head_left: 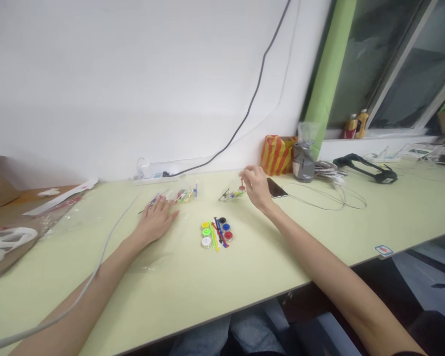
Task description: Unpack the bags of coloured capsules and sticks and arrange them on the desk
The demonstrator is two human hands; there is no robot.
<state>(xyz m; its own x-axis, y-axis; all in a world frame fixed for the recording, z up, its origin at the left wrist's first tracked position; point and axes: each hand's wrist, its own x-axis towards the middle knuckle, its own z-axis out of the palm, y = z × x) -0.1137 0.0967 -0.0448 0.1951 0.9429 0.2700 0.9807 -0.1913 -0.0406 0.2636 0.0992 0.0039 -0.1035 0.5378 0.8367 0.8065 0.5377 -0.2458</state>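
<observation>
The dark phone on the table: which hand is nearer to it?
Right. The right hand is close beside the phone; the left hand is much farther off, to its left.

Left hand [158, 217] beside coloured pieces [187, 194]; right hand [256, 186] — near red piece [242, 185].

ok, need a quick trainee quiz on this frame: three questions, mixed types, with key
1. How many small round coloured discs lie in two rows beside the loose, thin coloured sticks?

2. Which is closest to the red-and-yellow striped bag?
A) left hand
B) right hand
C) the discs

3. Fill in: in the left row, far to near, come the yellow disc, the bright green disc and the ____.

Key: 1. Six. 2. B. 3. White disc.
</observation>
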